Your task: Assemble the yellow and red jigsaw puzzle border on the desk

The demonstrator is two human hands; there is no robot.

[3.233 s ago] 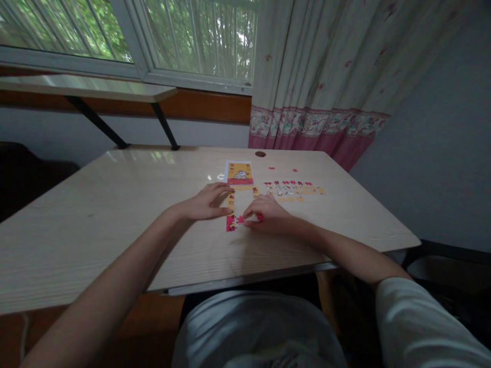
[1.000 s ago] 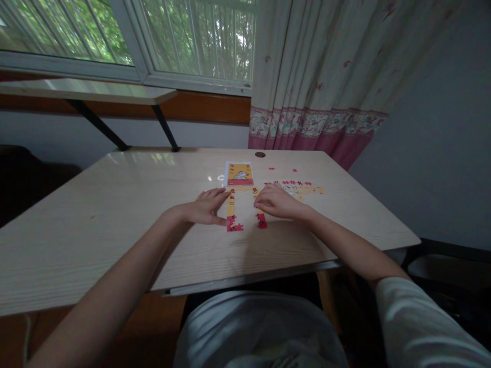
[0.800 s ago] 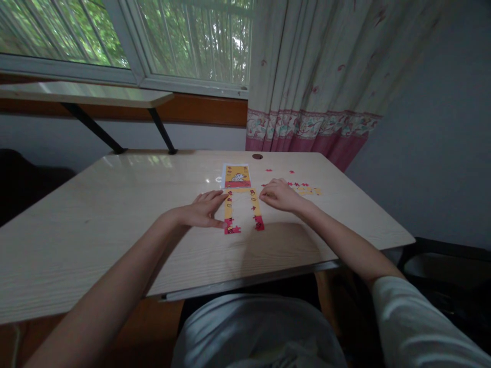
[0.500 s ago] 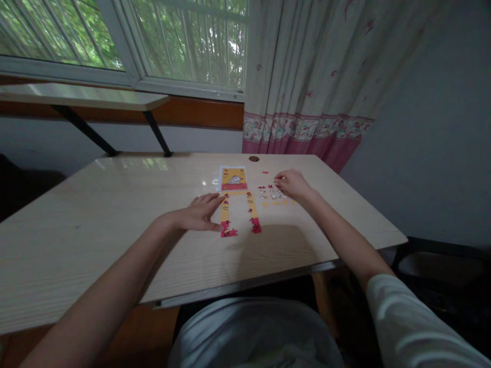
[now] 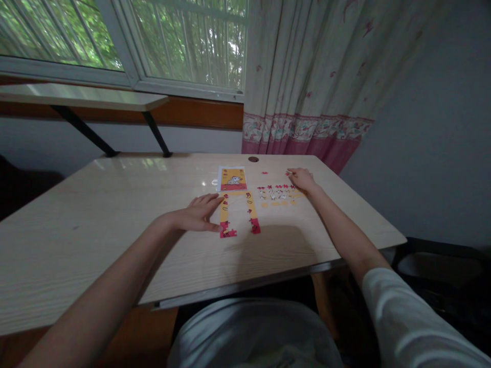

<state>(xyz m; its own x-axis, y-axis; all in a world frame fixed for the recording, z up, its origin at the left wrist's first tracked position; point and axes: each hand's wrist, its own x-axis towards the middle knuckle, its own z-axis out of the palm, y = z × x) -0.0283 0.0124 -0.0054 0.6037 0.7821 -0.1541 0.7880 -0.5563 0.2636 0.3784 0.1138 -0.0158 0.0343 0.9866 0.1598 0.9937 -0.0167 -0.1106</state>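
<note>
My left hand [image 5: 201, 212] lies flat and open on the wooden desk [image 5: 115, 214], fingertips against the left strip of a partly built yellow-and-red puzzle frame [image 5: 224, 217]. The frame's right strip [image 5: 252, 212] stands free. My right hand [image 5: 303, 179] reaches far right over rows of loose puzzle pieces [image 5: 276, 194], fingers pinched near a red piece; whether it holds one is too small to see. A small reference picture card [image 5: 232, 178] lies just beyond the frame.
A cable hole [image 5: 253, 159] sits near the desk's far edge, with a loose red piece [image 5: 264, 173] beside it. A window [image 5: 115, 36] and shelf [image 5: 80, 94] are behind, a curtain [image 5: 307, 76] at right. The desk's right corner [image 5: 399, 237] is close.
My right hand left the near end of the frame's right strip and moved up and right to the loose pieces. My left hand stayed on the left strip. The view shifted slightly.
</note>
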